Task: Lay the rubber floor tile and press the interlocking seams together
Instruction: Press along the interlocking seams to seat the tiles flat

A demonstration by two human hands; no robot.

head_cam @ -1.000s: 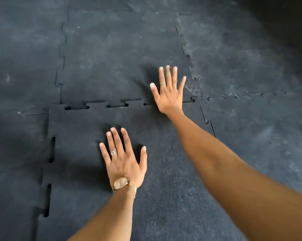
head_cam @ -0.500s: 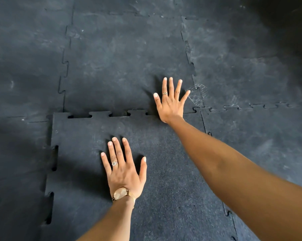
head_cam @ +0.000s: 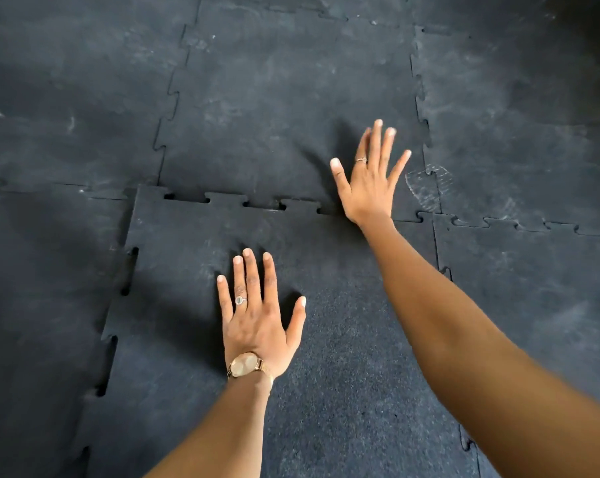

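A black rubber floor tile [head_cam: 343,374] with puzzle-tooth edges lies in front of me among laid tiles. Its far seam [head_cam: 243,201] and left seam [head_cam: 122,291] sit raised, with dark gaps between the teeth. The right part of the far seam, near the corner [head_cam: 424,217], looks flush. My left hand [head_cam: 257,319], wearing a ring and a watch, rests flat with fingers spread on the middle of the tile. My right hand [head_cam: 369,177] is spread across the far seam, its heel on the tile edge, fingers lifted and slightly blurred over the neighbouring tile [head_cam: 285,98].
Laid black rubber tiles cover the floor all around, joined by toothed seams, such as the one at the right [head_cam: 533,227]. A pale scuff mark [head_cam: 426,184] sits at the junction right of my right hand. The far right corner is in shadow.
My right hand's fingers have lifted off the far tile while its heel stays on the seam. The left hand has stayed flat in the same spot on the tile.
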